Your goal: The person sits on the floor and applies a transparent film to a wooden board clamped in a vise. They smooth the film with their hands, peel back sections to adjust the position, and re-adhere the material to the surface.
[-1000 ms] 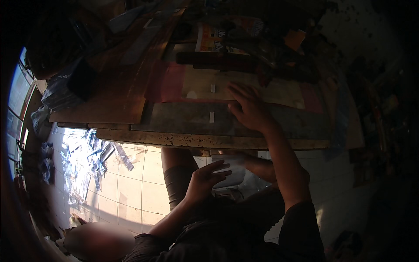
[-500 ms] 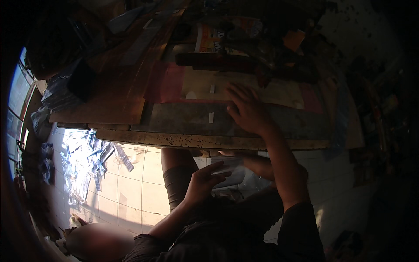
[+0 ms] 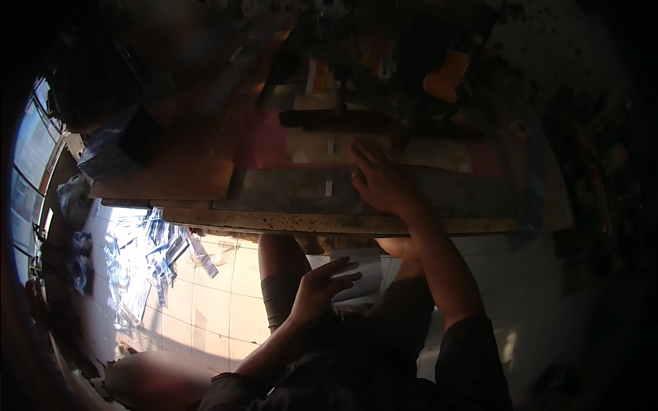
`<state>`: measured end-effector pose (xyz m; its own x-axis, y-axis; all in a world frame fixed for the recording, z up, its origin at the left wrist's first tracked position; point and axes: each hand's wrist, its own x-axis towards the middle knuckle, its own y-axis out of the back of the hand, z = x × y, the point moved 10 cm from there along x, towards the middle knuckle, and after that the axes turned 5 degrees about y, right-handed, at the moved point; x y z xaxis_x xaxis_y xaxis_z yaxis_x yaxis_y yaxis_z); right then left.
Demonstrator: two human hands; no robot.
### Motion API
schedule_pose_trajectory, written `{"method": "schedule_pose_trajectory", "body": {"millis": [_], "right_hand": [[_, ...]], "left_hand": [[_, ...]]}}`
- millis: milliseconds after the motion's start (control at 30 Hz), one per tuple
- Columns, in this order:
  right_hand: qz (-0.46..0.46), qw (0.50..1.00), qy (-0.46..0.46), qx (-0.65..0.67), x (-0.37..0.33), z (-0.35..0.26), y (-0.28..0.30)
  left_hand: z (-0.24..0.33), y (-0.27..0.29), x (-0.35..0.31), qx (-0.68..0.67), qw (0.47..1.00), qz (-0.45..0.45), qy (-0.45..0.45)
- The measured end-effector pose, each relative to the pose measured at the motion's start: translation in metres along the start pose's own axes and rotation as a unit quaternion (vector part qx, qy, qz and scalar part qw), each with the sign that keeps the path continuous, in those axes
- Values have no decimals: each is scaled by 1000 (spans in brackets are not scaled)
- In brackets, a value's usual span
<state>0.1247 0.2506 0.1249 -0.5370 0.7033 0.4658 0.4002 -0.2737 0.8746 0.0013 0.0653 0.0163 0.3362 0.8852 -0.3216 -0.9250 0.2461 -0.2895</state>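
My right hand [image 3: 384,179] rests over the front of the workbench, fingers stretched toward a pale yellowish strip [image 3: 308,152] with pink ends. Just left of its fingertips, a small white strip [image 3: 330,146] lies on the pale strip. Another small white strip [image 3: 329,188] lies on the dark grey bench surface [image 3: 274,188] nearer me. A long dark bar [image 3: 336,120] crosses above the pale strip. Below the bench edge, in front of my lap, my left hand [image 3: 319,288] has its fingers spread. Its fingertips overlap a translucent plastic sheet [image 3: 367,274]; I cannot tell whether they touch it.
A brown board [image 3: 164,171] covers the bench's left side, with clear plastic packs [image 3: 103,154] on it. Plastic strips [image 3: 147,260] lie heaped on the sunlit tiled floor at left. The worn bench edge [image 3: 329,222] runs above my knees. An orange piece [image 3: 445,77] sits at the back.
The dark bar has come down closer to the pale strip. My right leg has shifted, and the plastic sheet now hangs or lies steadier. My hands have barely moved; the view has shifted slightly.
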Motion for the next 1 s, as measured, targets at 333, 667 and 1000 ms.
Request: {"method": "schedule_pose_trajectory", "body": {"millis": [333,667,1000], "right_hand": [[-12,997,6,76,-4,1,10],[279,935,-103,192,-183,-78,56],[27,841,-261,473,-246,-84,-69]], "left_hand": [[3,-1,0,19,1000,15,-4],[2,1,-1,-26,1000,14,9],[6,5,3,12,1000,22,-10]]}}
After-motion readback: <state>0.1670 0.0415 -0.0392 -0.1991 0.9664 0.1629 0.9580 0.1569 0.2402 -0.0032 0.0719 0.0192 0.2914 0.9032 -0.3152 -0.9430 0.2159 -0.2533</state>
